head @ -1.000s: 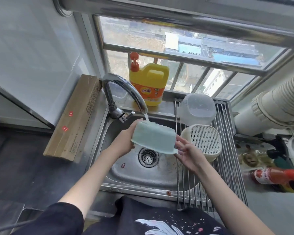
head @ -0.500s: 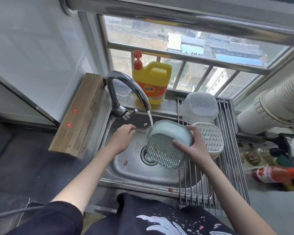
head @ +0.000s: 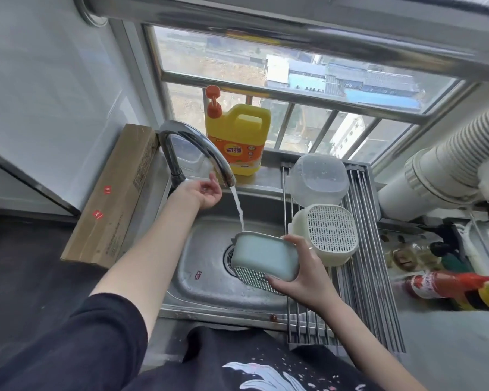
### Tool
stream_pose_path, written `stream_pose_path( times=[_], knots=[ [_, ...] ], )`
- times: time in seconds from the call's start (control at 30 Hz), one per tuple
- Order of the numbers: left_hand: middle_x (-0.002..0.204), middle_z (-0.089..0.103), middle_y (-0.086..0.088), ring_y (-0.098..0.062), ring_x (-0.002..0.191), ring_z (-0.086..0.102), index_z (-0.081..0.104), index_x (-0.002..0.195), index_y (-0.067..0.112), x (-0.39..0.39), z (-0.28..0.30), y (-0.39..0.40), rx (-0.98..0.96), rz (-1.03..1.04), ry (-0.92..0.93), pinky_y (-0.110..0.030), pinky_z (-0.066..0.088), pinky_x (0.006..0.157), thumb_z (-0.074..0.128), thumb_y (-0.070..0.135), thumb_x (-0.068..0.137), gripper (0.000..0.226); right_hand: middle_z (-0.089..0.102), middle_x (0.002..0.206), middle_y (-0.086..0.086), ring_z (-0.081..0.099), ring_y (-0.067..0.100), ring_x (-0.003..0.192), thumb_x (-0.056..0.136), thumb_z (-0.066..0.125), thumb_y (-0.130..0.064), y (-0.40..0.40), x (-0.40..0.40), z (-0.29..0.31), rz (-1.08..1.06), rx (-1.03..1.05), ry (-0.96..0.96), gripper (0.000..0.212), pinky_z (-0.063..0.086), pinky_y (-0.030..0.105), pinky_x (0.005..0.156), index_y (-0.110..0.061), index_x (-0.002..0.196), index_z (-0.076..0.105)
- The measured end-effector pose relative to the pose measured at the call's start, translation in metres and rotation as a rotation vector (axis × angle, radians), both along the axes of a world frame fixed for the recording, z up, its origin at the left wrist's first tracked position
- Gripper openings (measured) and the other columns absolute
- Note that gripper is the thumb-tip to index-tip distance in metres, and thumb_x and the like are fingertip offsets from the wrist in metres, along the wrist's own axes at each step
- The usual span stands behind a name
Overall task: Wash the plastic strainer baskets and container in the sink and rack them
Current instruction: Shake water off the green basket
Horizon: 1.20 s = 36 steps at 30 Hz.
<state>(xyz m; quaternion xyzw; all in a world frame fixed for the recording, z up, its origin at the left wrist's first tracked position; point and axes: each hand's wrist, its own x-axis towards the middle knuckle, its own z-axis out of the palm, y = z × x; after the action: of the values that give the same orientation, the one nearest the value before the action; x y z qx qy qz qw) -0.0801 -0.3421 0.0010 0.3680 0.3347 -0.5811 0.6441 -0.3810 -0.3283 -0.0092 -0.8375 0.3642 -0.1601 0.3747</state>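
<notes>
Faucet handle (behind left hand)

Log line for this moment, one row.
right hand holds pale green plastic strainer basket under running tap | left hand at faucet, empty | two pieces racked

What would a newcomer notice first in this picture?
The running water falls from the tap onto a pale green strainer that the right hand holds over the sink. The left hand reaches up beside the tap. Behind, a yellow bottle stands on the sill.
</notes>
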Motion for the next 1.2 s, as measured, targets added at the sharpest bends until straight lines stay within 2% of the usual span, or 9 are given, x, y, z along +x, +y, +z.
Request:
stream_pose_path(
  times=[0.17, 0.3, 0.4, 0.53, 0.67, 0.8, 0.93, 1.07, 1.2],
  knots=[
    [0.04, 0.056, -0.01, -0.013, 0.031, 0.048, 0.053, 0.07, -0.003, 0.008, 0.004, -0.001, 0.019, 0.058, 0.09, -0.015, 0.037, 0.037, 0.04, -0.001, 0.096, 0.029, 0.048, 0.112, -0.012, 0.049, 0.003, 0.101, 0.061, 0.076, -0.051, -0.001, -0.002, -0.004, -0.028, 0.054, 0.01, 0.074, 0.044, 0.02, 0.082, -0.036, 0.123, 0.038],
    [0.041, 0.055, -0.013, -0.014, 0.034, 0.048, 0.054, 0.058, -0.009, 0.024, 0.012, -0.001, 0.023, 0.181, 0.179, -0.015, 0.037, 0.038, 0.045, 0.001, 0.095, 0.039, 0.049, 0.113, -0.009, 0.05, 0.006, 0.102, 0.061, 0.076, -0.05, 0.0, 0.001, -0.004, -0.025, 0.08, 0.028, 0.077, 0.046, 0.022, 0.084, -0.031, 0.126, 0.039],
    [0.042, 0.056, -0.014, -0.015, 0.036, 0.049, 0.053, 0.063, -0.008, 0.026, 0.015, -0.002, 0.023, 0.225, 0.177, -0.014, 0.038, 0.04, 0.045, 0.0, 0.095, 0.034, 0.049, 0.115, -0.008, 0.049, 0.006, 0.102, 0.062, 0.079, -0.047, 0.001, 0.004, -0.003, -0.019, 0.061, 0.035, 0.078, 0.044, 0.021, 0.085, -0.027, 0.127, 0.04],
    [0.046, 0.059, -0.011, -0.015, 0.033, 0.052, 0.057, 0.062, -0.013, 0.023, 0.009, 0.002, -0.045, 0.114, 0.144, -0.017, 0.039, 0.034, 0.043, 0.007, 0.097, 0.043, 0.047, 0.117, -0.009, 0.048, 0.004, 0.105, 0.063, 0.074, -0.052, 0.002, 0.011, 0.001, -0.008, 0.034, -0.005, 0.078, 0.042, 0.021, 0.089, -0.027, 0.129, 0.04],
    [0.062, 0.067, -0.006, -0.011, 0.049, 0.062, 0.058, 0.096, -0.01, 0.02, 0.008, 0.028, -0.113, -0.146, -0.131, -0.017, 0.049, 0.044, 0.036, 0.022, 0.099, 0.039, 0.047, 0.115, -0.004, 0.048, 0.009, 0.104, 0.067, 0.073, -0.048, 0.007, 0.02, 0.008, -0.024, -0.107, -0.147, 0.076, 0.04, 0.019, 0.09, -0.027, 0.13, 0.035],
    [0.062, 0.071, -0.005, -0.011, 0.052, 0.068, 0.062, 0.091, 0.001, 0.01, 0.002, 0.063, 0.043, -0.447, -0.519, -0.017, 0.053, 0.049, 0.036, 0.022, 0.098, 0.034, 0.048, 0.113, 0.002, 0.049, 0.016, 0.102, 0.068, 0.069, -0.05, 0.011, 0.025, -0.004, -0.007, -0.192, -0.118, 0.077, 0.039, 0.021, 0.091, -0.022, 0.13, 0.032],
    [0.064, 0.072, -0.006, -0.014, 0.054, 0.069, 0.061, 0.09, 0.004, -0.003, -0.015, 0.089, 0.163, -0.605, -0.547, -0.02, 0.054, 0.053, 0.037, 0.02, 0.098, 0.03, 0.054, 0.113, 0.005, 0.053, 0.022, 0.103, 0.069, 0.062, -0.057, 0.01, 0.026, -0.02, 0.018, -0.141, 0.042, 0.074, 0.046, 0.038, 0.091, -0.025, 0.128, 0.03],
    [0.088, 0.065, -0.011, -0.02, 0.077, 0.062, 0.061, 0.089, 0.003, -0.013, -0.02, 0.097, 0.177, -0.623, -0.576, -0.026, 0.049, 0.069, 0.038, 0.018, 0.098, 0.029, 0.052, 0.117, 0.009, 0.05, 0.017, 0.101, 0.072, 0.07, -0.05, 0.009, 0.025, -0.023, -0.014, -0.12, -0.056, 0.074, 0.043, 0.029, 0.087, -0.025, 0.127, 0.027],
    [0.092, 0.065, -0.01, -0.02, 0.079, 0.062, 0.062, 0.091, 0.005, -0.02, -0.017, 0.096, 0.164, -0.658, -0.618, -0.027, 0.048, 0.074, 0.041, 0.019, 0.097, 0.027, 0.051, 0.114, 0.005, 0.051, 0.02, 0.1, 0.071, 0.068, -0.052, 0.008, 0.026, -0.024, 0.078, -0.118, 0.05, 0.072, 0.046, 0.037, 0.088, -0.029, 0.124, 0.026]
  ],
)
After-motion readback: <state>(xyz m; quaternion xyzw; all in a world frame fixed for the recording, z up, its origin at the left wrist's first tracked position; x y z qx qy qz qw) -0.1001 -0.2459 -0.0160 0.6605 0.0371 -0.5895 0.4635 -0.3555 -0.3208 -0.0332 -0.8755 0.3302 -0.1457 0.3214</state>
